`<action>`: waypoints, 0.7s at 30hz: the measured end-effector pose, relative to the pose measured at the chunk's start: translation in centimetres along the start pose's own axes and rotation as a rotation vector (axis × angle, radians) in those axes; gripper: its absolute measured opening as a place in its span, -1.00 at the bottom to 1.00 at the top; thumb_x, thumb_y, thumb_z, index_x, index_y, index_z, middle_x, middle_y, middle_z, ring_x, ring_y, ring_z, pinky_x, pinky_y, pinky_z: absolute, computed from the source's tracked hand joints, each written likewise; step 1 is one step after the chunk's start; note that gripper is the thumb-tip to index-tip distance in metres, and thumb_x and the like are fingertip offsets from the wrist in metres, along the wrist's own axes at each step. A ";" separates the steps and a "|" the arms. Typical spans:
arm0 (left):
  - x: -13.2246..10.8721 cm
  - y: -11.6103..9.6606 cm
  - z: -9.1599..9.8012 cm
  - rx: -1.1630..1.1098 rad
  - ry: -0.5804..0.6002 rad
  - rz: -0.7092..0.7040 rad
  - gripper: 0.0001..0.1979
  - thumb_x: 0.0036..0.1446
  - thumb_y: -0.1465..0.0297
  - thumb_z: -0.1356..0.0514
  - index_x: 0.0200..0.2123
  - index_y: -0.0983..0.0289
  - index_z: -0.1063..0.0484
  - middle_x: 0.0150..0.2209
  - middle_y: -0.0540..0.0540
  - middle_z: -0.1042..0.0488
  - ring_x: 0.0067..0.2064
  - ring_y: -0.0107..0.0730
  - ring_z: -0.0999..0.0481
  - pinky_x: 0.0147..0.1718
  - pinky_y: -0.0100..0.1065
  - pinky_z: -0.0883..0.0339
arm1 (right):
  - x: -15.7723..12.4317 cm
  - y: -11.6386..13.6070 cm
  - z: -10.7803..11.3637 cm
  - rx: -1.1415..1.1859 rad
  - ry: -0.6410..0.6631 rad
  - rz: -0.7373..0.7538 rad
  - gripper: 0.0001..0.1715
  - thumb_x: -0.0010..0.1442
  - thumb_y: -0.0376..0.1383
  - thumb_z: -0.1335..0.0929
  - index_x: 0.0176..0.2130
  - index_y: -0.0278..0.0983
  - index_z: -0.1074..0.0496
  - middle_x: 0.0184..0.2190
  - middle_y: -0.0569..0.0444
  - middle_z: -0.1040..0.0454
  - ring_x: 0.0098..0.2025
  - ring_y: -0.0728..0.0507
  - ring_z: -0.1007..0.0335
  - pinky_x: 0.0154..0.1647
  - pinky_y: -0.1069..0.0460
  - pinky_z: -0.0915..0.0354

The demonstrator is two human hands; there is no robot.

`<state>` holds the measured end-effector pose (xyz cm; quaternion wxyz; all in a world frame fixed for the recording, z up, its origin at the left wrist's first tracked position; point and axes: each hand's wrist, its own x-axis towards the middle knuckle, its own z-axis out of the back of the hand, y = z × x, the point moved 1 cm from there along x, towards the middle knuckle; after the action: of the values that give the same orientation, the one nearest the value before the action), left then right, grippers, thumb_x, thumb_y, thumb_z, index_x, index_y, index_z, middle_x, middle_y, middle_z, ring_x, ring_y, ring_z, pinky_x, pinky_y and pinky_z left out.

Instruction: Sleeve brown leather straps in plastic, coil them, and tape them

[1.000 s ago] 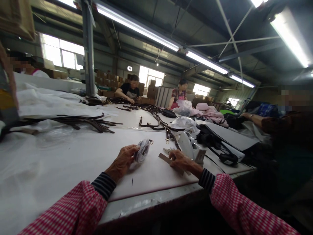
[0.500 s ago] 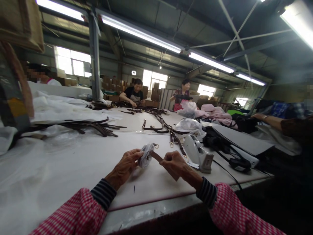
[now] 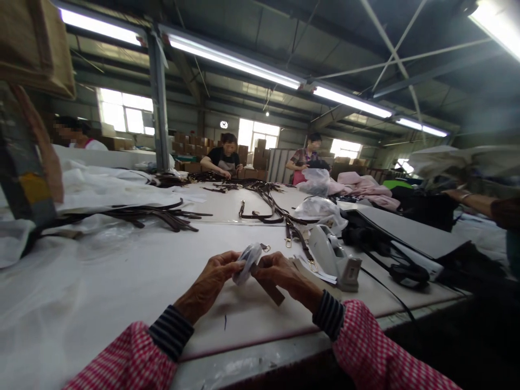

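My left hand (image 3: 213, 276) is closed on a small bundle (image 3: 248, 264) wrapped in clear plastic, its fingers and thumb pinching the left side. Its contents are hard to make out. A short strap end with a gold clasp (image 3: 266, 248) shows just behind the bundle. My right hand (image 3: 284, 272) pinches a flat brown strip (image 3: 274, 292) whose upper end meets the bundle's right side; the lower end hangs free toward the table's front edge. Both hands are just above the white tabletop (image 3: 162, 281).
A white, dispenser-like device (image 3: 346, 269) stands to the right of my hands. Dark straps (image 3: 170, 218) lie at the left, and more straps with metal clasps (image 3: 289, 238) lie ahead. Two people (image 3: 223, 160) stand across the table; another person's arm (image 3: 473, 200) reaches in at right.
My right hand has moved left, closer to the bundle, with the brown strip. The bundle has turned in my left hand. At right, the other person has lifted pale material.
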<state>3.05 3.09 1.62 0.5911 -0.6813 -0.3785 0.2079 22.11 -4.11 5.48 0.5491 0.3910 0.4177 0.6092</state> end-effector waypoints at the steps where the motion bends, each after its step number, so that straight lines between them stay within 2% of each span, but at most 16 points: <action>1: 0.0 0.0 0.1 0.011 0.000 -0.002 -0.72 0.12 0.25 -0.39 -0.16 0.30 -0.65 -0.31 0.08 -0.55 -0.25 -0.33 -0.41 -0.21 -0.34 -0.22 | -0.1 0.0 0.1 0.002 0.028 -0.004 -0.69 0.00 -0.21 -0.42 -0.60 -0.29 -0.28 -0.65 0.24 -0.16 -0.57 0.06 0.04 -0.51 0.06 0.11; 4: 0.0 -0.3 0.1 0.042 0.003 -0.018 -0.76 0.11 0.26 -0.38 -0.21 0.30 -0.65 -0.27 0.10 -0.57 -0.23 -0.30 -0.41 -0.20 -0.33 -0.21 | -0.5 0.2 0.6 0.004 0.065 -0.023 -0.71 -0.03 -0.23 -0.43 -0.59 -0.30 -0.29 -0.65 0.24 -0.16 -0.57 0.05 0.03 -0.51 0.06 0.10; 7: -0.1 -0.7 -0.3 0.098 0.002 -0.049 -0.80 0.08 0.30 -0.38 -0.27 0.31 -0.64 -0.16 0.13 -0.57 -0.18 -0.26 -0.41 -0.20 -0.33 -0.21 | -0.6 0.2 0.9 0.009 0.049 -0.026 -0.70 0.05 -0.21 -0.44 -0.55 -0.31 -0.34 -0.65 0.23 -0.18 -0.57 0.05 -0.02 -0.52 0.08 0.08; 10: -0.2 -0.9 -0.6 0.125 -0.009 -0.031 -0.80 0.05 0.31 -0.38 -0.27 0.31 -0.63 -0.24 0.10 -0.56 -0.23 -0.28 -0.40 -0.22 -0.33 -0.20 | 0.0 -0.3 0.5 0.044 0.012 0.030 -0.75 0.10 -0.18 -0.46 -0.43 -0.32 -0.50 -0.59 0.20 -0.30 -0.52 0.02 -0.16 -0.49 0.10 -0.05; 13: -0.3 -1.0 -0.7 0.137 -0.012 -0.018 -0.81 0.06 0.29 -0.38 -0.31 0.30 -0.60 -0.34 0.05 -0.53 -0.29 -0.31 -0.39 -0.23 -0.33 -0.20 | 0.8 -1.2 -0.2 0.130 -0.036 0.085 -0.67 0.09 -0.11 -0.49 -0.28 -0.33 -0.60 -0.50 0.15 -0.41 -0.48 0.00 -0.27 -0.43 0.09 -0.22; 15: -0.3 -1.1 -0.8 0.159 -0.032 -0.028 -0.82 0.06 0.29 -0.37 -0.32 0.28 -0.60 -0.34 0.04 -0.52 -0.27 -0.30 -0.39 -0.24 -0.34 -0.21 | 1.0 -1.8 -0.7 0.173 -0.075 0.082 -0.62 0.08 -0.06 -0.50 -0.30 -0.34 -0.60 -0.51 0.14 -0.42 -0.52 0.00 -0.28 -0.46 0.08 -0.25; 19: -0.3 -1.2 -1.1 0.181 -0.072 -0.065 -0.84 -0.02 0.32 -0.41 -0.38 0.28 -0.62 -0.16 0.08 -0.48 -0.22 -0.28 -0.44 -0.24 -0.33 -0.24 | 0.6 -2.2 -1.0 0.207 -0.127 0.088 -0.60 0.10 -0.03 -0.50 -0.36 -0.35 -0.57 -0.55 0.13 -0.43 -0.57 0.02 -0.28 -0.53 0.10 -0.23; 21: -0.3 -1.1 -1.3 0.173 -0.071 -0.051 -0.84 -0.04 0.33 -0.41 -0.39 0.29 -0.61 -0.18 0.07 -0.48 -0.25 -0.29 -0.45 -0.26 -0.33 -0.24 | 0.2 -2.2 -1.0 0.236 -0.164 0.097 -0.62 0.07 -0.06 -0.53 -0.34 -0.34 -0.55 -0.54 0.12 -0.45 -0.56 0.01 -0.30 -0.53 0.11 -0.25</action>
<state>3.53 2.05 2.93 0.6390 -0.6099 -0.3971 0.2488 21.93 -3.88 3.05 0.5014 0.5210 0.4209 0.5477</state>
